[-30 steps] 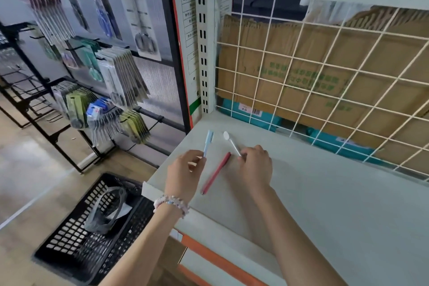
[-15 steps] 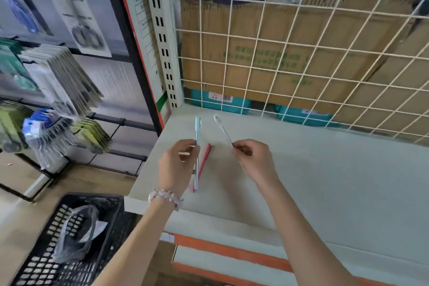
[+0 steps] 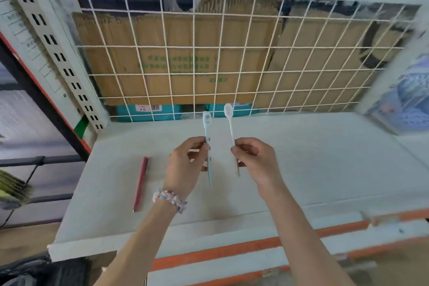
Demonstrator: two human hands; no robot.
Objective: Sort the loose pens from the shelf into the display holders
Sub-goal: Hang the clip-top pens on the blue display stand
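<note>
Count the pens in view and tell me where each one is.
3. The blue pen is pinched in the left hand, the white pen in the right hand, and the red pen lies on the shelf.

Left hand (image 3: 183, 169) pinches a pale blue pen (image 3: 207, 146), held upright above the white shelf (image 3: 325, 169). Right hand (image 3: 255, 162) pinches a white pen (image 3: 230, 125), also upright, just beside the blue one, apart. Red pen (image 3: 140, 183) lies flat on the shelf, left of the left hand. White wire grid (image 3: 232, 60) behind; cardboard boxes (image 3: 176, 53) beyond it.
</note>
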